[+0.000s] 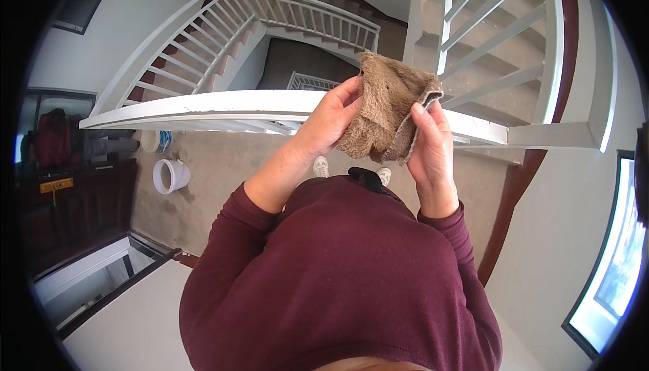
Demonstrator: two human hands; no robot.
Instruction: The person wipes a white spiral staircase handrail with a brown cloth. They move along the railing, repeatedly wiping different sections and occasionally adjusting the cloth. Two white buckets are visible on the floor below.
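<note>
A brown fluffy cloth [388, 102], folded and with a stitched pale edge, is held up between both of my hands. My left hand [329, 115] grips its left side, the thumb in front and the fingers partly hidden behind the cloth. On the right, my right hand [431, 143] pinches the stitched edge, where a dark inner layer shows in the fold. Just beneath the cloth runs the white top rail [218, 107] of the stair railing; whether the cloth touches it I cannot tell.
A white bucket [171, 176] stands on the landing floor [243, 183] at left, beside another container with blue on it [158, 141]. A dark red door [76, 219] is at far left. Stairs [476, 41] with white balusters rise at right. Beyond the rail the stairwell drops away.
</note>
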